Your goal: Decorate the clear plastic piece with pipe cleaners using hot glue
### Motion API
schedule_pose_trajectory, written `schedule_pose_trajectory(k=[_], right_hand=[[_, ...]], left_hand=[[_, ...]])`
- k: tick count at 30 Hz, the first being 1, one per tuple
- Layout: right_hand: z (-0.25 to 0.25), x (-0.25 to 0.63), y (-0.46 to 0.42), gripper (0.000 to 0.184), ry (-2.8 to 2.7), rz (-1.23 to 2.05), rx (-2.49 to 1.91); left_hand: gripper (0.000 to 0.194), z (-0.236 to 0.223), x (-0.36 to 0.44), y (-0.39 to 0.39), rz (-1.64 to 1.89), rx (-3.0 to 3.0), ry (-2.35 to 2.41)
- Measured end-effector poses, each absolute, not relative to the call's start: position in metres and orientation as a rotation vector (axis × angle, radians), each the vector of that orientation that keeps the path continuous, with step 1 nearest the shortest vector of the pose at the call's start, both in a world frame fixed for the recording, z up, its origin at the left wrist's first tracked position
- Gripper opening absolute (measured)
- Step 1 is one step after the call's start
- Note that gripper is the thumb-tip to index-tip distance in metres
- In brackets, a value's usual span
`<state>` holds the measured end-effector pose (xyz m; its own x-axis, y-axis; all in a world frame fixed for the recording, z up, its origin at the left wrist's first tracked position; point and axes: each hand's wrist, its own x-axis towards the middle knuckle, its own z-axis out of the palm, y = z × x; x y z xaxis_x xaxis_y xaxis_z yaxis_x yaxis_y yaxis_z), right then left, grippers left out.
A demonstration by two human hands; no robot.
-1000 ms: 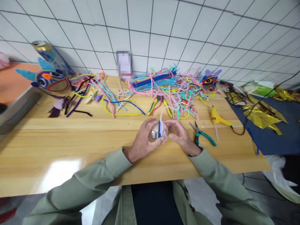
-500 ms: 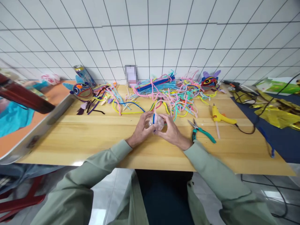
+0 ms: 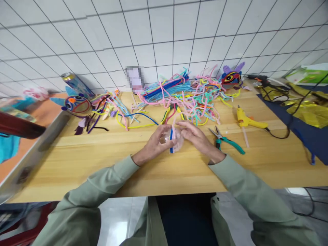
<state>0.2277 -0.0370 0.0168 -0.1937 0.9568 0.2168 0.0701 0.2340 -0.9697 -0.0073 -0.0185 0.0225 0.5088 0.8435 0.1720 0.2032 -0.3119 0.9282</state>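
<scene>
A clear, round plastic ball [image 3: 179, 142] rests in my left hand [image 3: 153, 145], whose fingers and thumb close on its left side. Around the ball's middle run a blue pipe cleaner [image 3: 171, 147] and a pale pink pipe cleaner [image 3: 174, 123], whose free end sticks up above it. My right hand [image 3: 199, 139] hovers at the ball's upper right with fingers stretched out and nothing gripped. Whether its fingertips brush the ball cannot be made out. Right of that hand lie teal-handled pliers [image 3: 232, 145].
Behind my hands spreads a heap of colourful pipe cleaners [image 3: 176, 94]. A yellow glue gun [image 3: 252, 123] with its cord lies at right. Pipe-cleaner fish-like figures [image 3: 78, 104] sit at both sides, with a can [image 3: 78, 85] at left. A phone-like object [image 3: 135, 79] leans on the tiled wall.
My right hand has let go of the ball and drawn off to the upper right, its fingers straightening. My left hand keeps hold of the ball. The whole view has shifted slightly.
</scene>
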Motion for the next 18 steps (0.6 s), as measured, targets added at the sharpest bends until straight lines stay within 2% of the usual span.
schedule_pose_trajectory(k=[6,9,18], right_hand=[[0.034,0.221,-0.027,0.037,-1.396,1.313,-0.966],[0.043,0.212,-0.029,0.031,-1.417,1.257,-0.99],[0.051,0.207,-0.034,0.03,-1.493,1.069,-1.155]], left_hand=[[0.048,0.016,-0.006,-0.021,0.981,2.011,0.708],[0.046,0.012,-0.003,-0.022,1.067,2.044,0.657],[0.048,0.01,0.0,-0.025,1.126,2.066,0.646]])
